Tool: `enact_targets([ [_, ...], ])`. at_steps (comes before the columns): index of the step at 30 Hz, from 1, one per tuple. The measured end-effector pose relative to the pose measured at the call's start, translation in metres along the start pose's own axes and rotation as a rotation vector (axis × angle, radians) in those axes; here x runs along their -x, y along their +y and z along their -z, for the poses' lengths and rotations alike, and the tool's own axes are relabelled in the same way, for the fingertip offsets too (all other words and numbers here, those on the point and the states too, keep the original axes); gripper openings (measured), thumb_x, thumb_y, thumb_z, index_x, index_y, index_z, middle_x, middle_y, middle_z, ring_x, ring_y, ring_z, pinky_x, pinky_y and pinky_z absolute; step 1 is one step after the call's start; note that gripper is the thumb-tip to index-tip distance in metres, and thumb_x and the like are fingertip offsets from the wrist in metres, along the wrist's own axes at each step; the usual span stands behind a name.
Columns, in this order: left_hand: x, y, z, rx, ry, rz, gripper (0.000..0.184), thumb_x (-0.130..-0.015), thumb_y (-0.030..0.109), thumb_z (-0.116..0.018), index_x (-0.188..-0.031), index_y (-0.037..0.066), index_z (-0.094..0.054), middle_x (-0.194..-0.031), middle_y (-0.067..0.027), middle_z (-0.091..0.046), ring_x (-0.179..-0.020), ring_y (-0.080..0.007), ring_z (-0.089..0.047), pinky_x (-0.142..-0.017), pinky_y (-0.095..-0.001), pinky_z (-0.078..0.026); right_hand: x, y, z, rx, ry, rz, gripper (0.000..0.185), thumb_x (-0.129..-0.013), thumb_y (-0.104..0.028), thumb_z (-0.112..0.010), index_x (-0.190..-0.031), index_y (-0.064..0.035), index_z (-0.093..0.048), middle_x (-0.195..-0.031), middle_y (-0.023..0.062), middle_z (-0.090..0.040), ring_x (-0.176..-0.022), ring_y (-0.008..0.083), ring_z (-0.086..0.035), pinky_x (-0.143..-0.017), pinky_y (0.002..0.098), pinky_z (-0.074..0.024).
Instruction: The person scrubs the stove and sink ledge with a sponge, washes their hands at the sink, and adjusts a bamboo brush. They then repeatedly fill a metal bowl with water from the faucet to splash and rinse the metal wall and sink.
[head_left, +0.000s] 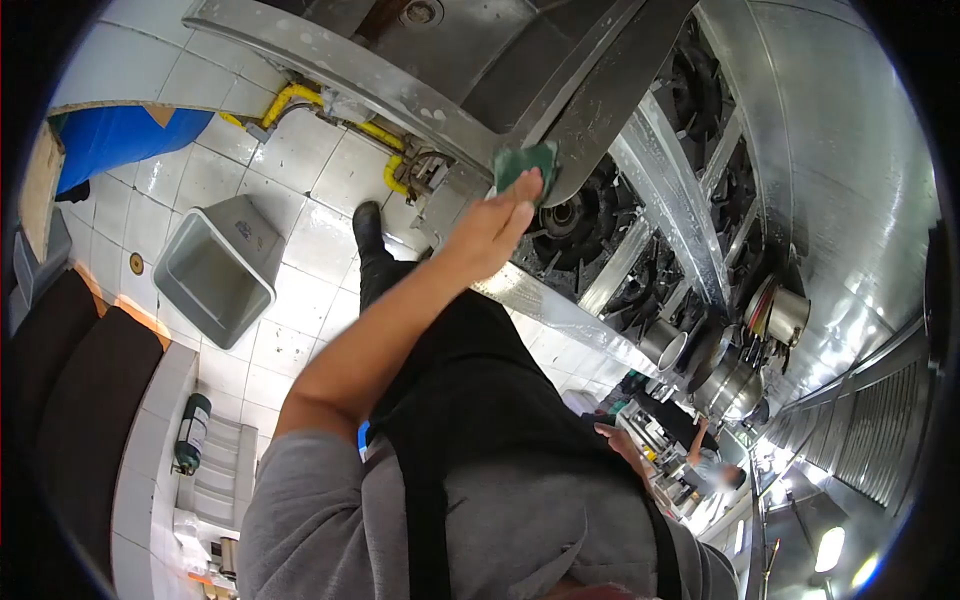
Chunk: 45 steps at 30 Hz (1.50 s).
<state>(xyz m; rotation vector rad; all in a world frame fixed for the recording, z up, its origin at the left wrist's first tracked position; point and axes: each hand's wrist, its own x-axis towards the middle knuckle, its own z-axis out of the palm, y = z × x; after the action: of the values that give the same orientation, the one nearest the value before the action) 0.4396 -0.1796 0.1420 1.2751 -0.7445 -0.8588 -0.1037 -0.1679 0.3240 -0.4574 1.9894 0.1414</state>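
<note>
My left hand (487,235) stretches forward with its fingers closed on a green scouring pad (527,168). The pad rests against the edge of a dark flat metal plate (610,100) beside the stove. A black gas burner (565,217) lies just right of the hand. My right hand (622,442) hangs low at my right side, partly hidden by the black apron (480,370). Its fingers look loosely extended, with nothing visible in them.
A steel sink unit (330,60) adjoins the stove, with yellow pipes (378,133) underneath. A grey bin (215,270) stands on the tiled floor. Pots (728,385) sit at the stove's far right. Another person (708,470) is in the background.
</note>
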Motion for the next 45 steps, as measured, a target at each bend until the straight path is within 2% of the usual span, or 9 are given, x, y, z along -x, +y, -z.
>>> enact_targets([
  [4,-0.077,-0.005,0.013,-0.138,-0.212,0.172,0.053,-0.112,0.042,-0.04,-0.144,0.004,-0.058,-0.137,-0.0215,-0.066,-0.129,-0.031,-0.061,-0.11,-0.0397,-0.044,-0.012,0.004,0.02,0.307,-0.171,0.219,0.043,-0.089,0.0,-0.069,-0.131,0.0004,-0.059,-0.119,0.0145,-0.069,-0.108,0.0317,-0.069,-0.1,0.0454,-0.0555],
  [9,-0.164,-0.002,0.018,0.169,-0.355,0.314,0.054,-0.109,0.053,-0.044,-0.14,0.015,-0.066,-0.125,-0.0111,-0.072,-0.107,-0.0164,-0.063,-0.099,-0.0358,-0.048,0.005,-0.014,-0.007,-0.057,-0.116,0.001,0.049,-0.086,0.002,-0.07,-0.134,-0.0017,-0.059,-0.116,0.0127,-0.069,-0.106,0.0293,-0.069,-0.095,0.046,-0.056],
  [13,-0.087,-0.022,0.022,0.202,-0.295,0.197,0.049,-0.107,0.053,-0.049,-0.141,0.022,-0.067,-0.102,-0.0055,-0.07,-0.088,-0.0142,-0.059,-0.082,-0.0331,-0.051,0.002,0.002,0.012,-0.02,-0.139,0.109,0.042,-0.087,0.0,-0.07,-0.128,-0.0044,-0.063,-0.112,0.0109,-0.07,-0.104,0.0286,-0.07,-0.095,0.0446,-0.0562],
  [24,-0.095,0.001,0.005,0.118,-0.294,0.285,0.06,-0.109,0.057,-0.041,-0.14,0.01,-0.063,-0.119,-0.0131,-0.075,-0.098,-0.0223,-0.069,-0.093,-0.0368,-0.052,-0.053,0.04,0.036,-0.086,-0.138,-0.03,0.034,-0.089,-0.002,-0.072,-0.122,0.002,-0.064,-0.111,0.0122,-0.071,-0.104,0.0302,-0.07,-0.097,0.046,-0.0551],
  [28,0.001,0.011,0.018,0.181,-0.239,0.039,0.055,-0.112,0.04,-0.043,-0.148,-0.001,-0.052,-0.154,-0.0154,-0.054,-0.149,-0.0204,-0.042,-0.122,-0.0299,-0.028,-0.054,0.05,0.023,-0.126,-0.089,0.028,0.025,-0.087,-0.001,-0.074,-0.111,0.0018,-0.069,-0.111,0.0124,-0.071,-0.103,0.029,-0.07,-0.097,0.0453,-0.0548],
  [31,-0.037,0.023,0.013,0.088,-0.277,0.162,0.057,-0.111,0.042,-0.044,-0.15,0.0,-0.051,-0.154,-0.0177,-0.053,-0.148,-0.0216,-0.044,-0.121,-0.0315,-0.031,-0.034,0.059,0.011,-0.149,-0.061,0.035,0.026,-0.087,-0.002,-0.074,-0.112,0.002,-0.068,-0.112,0.013,-0.07,-0.102,0.0294,-0.071,-0.095,0.0449,-0.0555],
  [37,-0.195,0.025,-0.043,-0.015,-0.13,-0.052,0.049,-0.11,0.041,-0.05,-0.128,0.0,-0.068,-0.106,-0.016,-0.076,-0.101,-0.0185,-0.067,-0.092,-0.037,-0.05,-0.059,0.14,0.034,0.02,-0.048,0.224,0.033,-0.09,-0.007,-0.073,-0.12,0.004,-0.062,-0.115,0.0162,-0.068,-0.102,0.0321,-0.07,-0.088,0.0437,-0.059],
  [41,-0.101,0.029,-0.022,0.021,-0.141,0.094,0.045,-0.11,0.037,-0.052,-0.135,0.003,-0.066,-0.101,-0.0048,-0.071,-0.094,-0.0117,-0.059,-0.088,-0.0324,-0.048,-0.06,0.162,0.007,-0.52,0.174,-0.011,0.033,-0.097,-0.017,-0.065,-0.128,-0.0086,-0.06,-0.118,0.0149,-0.065,-0.104,0.0391,-0.068,-0.075,0.0521,-0.0634],
  [45,0.007,0.046,0.031,-0.124,-0.155,0.291,0.044,-0.11,0.035,-0.053,-0.119,-0.004,-0.071,-0.088,0.0021,-0.064,-0.086,-0.0099,-0.051,-0.079,-0.0301,-0.045,-0.067,0.107,-0.026,-0.5,-0.36,0.349,0.051,-0.105,-0.022,-0.06,-0.153,-0.0171,-0.043,-0.131,0.0122,-0.062,-0.112,0.0333,-0.067,-0.083,0.0545,-0.0636],
])
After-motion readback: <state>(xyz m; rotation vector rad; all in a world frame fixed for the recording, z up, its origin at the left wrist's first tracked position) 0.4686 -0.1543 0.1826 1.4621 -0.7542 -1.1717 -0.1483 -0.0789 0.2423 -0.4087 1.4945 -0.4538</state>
